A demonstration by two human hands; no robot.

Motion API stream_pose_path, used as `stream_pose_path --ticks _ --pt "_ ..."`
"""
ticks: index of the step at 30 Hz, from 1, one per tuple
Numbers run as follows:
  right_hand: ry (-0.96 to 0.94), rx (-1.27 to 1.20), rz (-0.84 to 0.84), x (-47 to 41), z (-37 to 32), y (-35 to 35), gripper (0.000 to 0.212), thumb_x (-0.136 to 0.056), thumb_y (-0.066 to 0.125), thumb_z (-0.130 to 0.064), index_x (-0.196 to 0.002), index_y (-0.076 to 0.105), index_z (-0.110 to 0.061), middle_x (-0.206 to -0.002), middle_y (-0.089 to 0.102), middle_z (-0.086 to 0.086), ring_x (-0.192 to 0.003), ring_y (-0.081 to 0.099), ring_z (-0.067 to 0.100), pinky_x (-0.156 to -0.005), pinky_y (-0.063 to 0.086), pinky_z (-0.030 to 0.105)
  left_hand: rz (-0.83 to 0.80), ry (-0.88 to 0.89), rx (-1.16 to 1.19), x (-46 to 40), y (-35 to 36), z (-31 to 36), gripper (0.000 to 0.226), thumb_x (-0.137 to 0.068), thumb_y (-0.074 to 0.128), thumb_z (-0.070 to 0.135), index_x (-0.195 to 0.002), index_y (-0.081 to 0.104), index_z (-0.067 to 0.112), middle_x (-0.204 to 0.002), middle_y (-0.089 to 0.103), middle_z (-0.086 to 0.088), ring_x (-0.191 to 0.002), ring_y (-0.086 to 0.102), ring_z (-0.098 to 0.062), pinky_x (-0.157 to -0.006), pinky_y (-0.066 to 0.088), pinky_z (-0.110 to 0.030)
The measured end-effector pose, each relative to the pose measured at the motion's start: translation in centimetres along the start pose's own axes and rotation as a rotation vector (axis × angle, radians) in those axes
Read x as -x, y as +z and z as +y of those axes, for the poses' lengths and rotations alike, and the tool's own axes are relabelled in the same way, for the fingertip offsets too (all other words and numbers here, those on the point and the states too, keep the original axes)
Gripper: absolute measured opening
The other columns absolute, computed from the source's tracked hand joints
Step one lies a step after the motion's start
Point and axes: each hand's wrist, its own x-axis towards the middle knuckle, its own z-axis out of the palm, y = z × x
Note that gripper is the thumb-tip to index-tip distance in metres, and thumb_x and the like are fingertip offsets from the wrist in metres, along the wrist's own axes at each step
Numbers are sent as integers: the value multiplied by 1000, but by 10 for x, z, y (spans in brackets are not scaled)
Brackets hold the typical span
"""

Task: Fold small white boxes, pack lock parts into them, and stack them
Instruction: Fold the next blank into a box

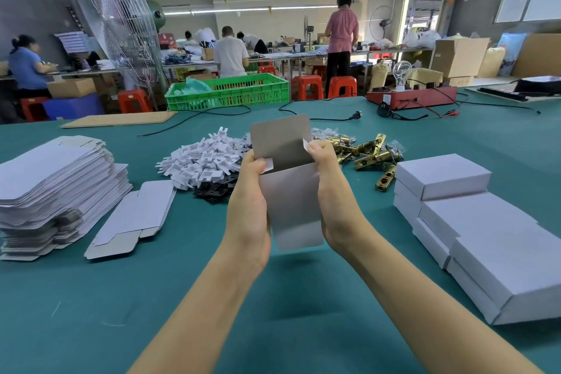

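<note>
Both forearms extended forward, bare. Left hand (250, 188) and right hand (329, 185) raised side by side, palms facing inward, fingers curled, thumbs pinching.

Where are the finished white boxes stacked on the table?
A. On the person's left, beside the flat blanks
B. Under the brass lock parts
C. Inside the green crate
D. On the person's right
D: the closed boxes are stacked on the green table to the right of the right hand, while the flat blanks lie on the left.
</note>
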Motion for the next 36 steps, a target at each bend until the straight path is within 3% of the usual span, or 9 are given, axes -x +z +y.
stream_pose_path --ticks 5,10,18,21,25,30,32,36 --pt "-12 -60 -35 -1 2 -2 19 -90 39 -29 -100 54 -24 -96 69 -3 -78 64 11 -68 50 33 8 6 -31 1 2 1 33 -88 40 28 -102 69 34 -100 75 1 -77 70 -11 -56 54 -27" --pt "-78 -17 22 -1 -1 -1 25 -82 39 -29 -94 61 -35 -106 67 0 -91 60 17 -80 47 39 4 -31 -23 3 6 1 36 -95 36 26 -111 67 36 -102 75 1 -78 71 -12 -56 55 -28" --pt "-82 -150 28 -3 -2 0 40 -96 40 -5 -92 66 -35 -110 67 14 -95 58 26 -87 43 47 86 -35 135 3 6 4 39 -96 40 11 -91 69 37 -94 74 -1 -71 70 -14 -53 54 -27" --pt "-105 -184 25 -3 -3 -1 42 -98 42 -6 -80 68 -34 -98 68 5 -93 57 24 -86 43 45 96 -41 133 2 7 4 31 -96 43 11 -90 67 30 -93 72 -4 -73 69 -15 -55 55 -28" --pt "-96 -180 32 -5 -1 -4 43 -98 41 -6 -72 66 -31 -94 62 10 -93 52 27 -86 39 46 106 -41 98 2 6 3 25 -96 45 11 -84 62 25 -91 67 -8 -74 65 -18 -58 55 -27" --pt "-78 -188 -7 -3 -1 -5 33 -94 40 -6 -75 62 -22 -84 67 8 -81 59 23 -76 46 37 112 -78 98 3 4 4 19 -95 46 19 -86 62 23 -93 67 -10 -75 63 -19 -61 54 -27" --pt "-60 -243 -65 -1 -3 -7 30 -94 38 -7 -78 61 -16 -79 70 6 -73 64 19 -67 51 30 127 -105 129 2 3 6 25 -93 48 19 -76 65 26 -85 64 -8 -74 59 -20 -61 51 -27" --pt "40 -286 -195 0 -8 -10 27 -88 43 -29 -85 62 -10 -90 69 13 -78 62 26 -68 49 33 128 -85 162 4 1 9 30 -90 43 21 -71 66 22 -74 64 -6 -64 58 -19 -55 48 -24"
